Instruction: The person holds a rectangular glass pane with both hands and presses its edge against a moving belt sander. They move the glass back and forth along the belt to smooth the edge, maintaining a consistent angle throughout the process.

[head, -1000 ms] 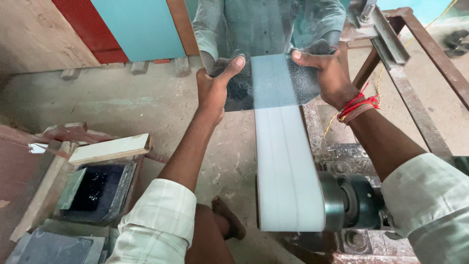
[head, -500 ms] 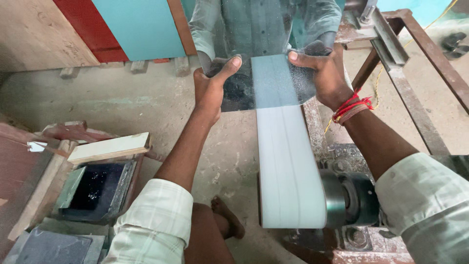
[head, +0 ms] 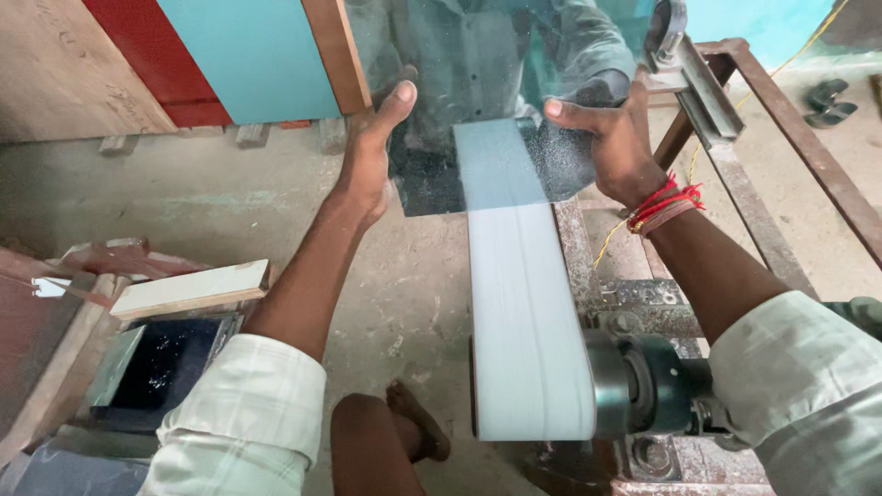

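I hold a clear glass pane upright in front of me, its lower edge over a pale sanding belt. My left hand grips the pane's left edge, thumb up. My right hand, with red threads at the wrist, holds the right edge. The glass reflects a person in a light shirt. Fine white dust speckles the lower part of the pane.
The belt runs on a rusty metal frame with a dark green roller and motor near me. On the left lie a wooden plank and a dark tray. Red and teal boards lean behind. My foot rests on the concrete floor.
The pane and both hands have shifted slightly upward and away from me; my grip stays the same.
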